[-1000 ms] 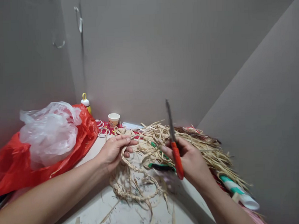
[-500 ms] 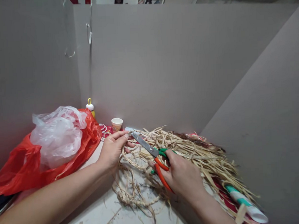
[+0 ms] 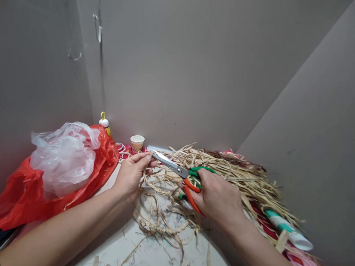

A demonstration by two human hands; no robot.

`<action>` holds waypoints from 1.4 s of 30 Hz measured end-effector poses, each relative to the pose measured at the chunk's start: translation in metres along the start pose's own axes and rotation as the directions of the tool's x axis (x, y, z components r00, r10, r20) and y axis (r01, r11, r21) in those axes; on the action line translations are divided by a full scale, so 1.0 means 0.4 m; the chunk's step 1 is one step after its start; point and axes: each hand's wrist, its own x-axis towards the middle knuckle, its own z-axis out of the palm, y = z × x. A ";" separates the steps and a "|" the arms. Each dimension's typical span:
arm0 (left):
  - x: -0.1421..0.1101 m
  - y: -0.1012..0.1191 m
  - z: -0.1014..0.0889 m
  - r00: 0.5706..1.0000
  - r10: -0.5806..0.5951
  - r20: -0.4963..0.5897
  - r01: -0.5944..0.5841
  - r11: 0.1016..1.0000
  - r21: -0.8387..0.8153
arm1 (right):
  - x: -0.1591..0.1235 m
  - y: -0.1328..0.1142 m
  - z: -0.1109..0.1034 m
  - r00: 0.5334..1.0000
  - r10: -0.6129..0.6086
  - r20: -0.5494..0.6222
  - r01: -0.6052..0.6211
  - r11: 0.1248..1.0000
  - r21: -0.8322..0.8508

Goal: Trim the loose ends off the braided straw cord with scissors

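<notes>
My left hand [image 3: 131, 175] pinches the end of a braided straw cord [image 3: 157, 212] that loops down over the white table. My right hand [image 3: 217, 198] grips scissors [image 3: 179, 173] with one orange and one green handle. Their blades point left, and the tips touch the straw right at my left fingertips. A big pile of loose straw strips [image 3: 235, 177] lies behind and to the right of my hands.
A red plastic bag [image 3: 18, 198] with a clear plastic bag [image 3: 61, 157] on top sits at the left. A paper cup [image 3: 136, 142] and a small yellow bottle [image 3: 104, 123] stand by the grey partition walls. A green-and-white striped roll [image 3: 287, 230] lies at the right. Straw scraps litter the table [image 3: 153, 259].
My right hand swung the scissors down from pointing upward to pointing left. The blades reached the straw at my left fingertips and stay there.
</notes>
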 end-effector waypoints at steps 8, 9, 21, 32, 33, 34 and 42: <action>0.013 0.002 -0.011 0.998 -0.053 0.020 0.054 0.998 -0.038 | 0.002 0.001 0.003 1.000 -0.003 0.012 0.003 1.000 -0.002; 0.013 0.003 -0.011 0.998 -0.064 0.026 0.065 0.997 -0.040 | 0.002 0.002 0.004 1.000 -0.004 0.013 0.004 1.000 -0.001; 0.014 -0.007 -0.009 0.998 -0.061 -0.002 0.060 0.997 -0.038 | -0.007 -0.008 0.007 0.996 0.058 0.074 -0.062 0.997 0.056; 0.013 -0.020 -0.010 0.999 -0.047 -0.010 0.047 0.997 -0.054 | -0.014 -0.007 0.016 0.999 0.037 -0.017 -0.037 0.999 -0.003; 0.012 -0.019 -0.009 0.999 -0.048 -0.015 0.047 0.997 -0.053 | -0.014 -0.006 0.015 0.999 0.037 -0.023 -0.037 0.999 -0.003; 0.011 -0.019 -0.009 0.999 -0.048 -0.018 0.047 0.997 -0.053 | -0.014 -0.004 0.014 0.999 0.038 -0.025 -0.038 0.999 0.000; 0.010 -0.011 -0.005 0.996 -0.078 -0.035 0.076 0.995 -0.060 | -0.016 0.001 0.019 0.999 0.036 -0.018 -0.035 0.998 0.049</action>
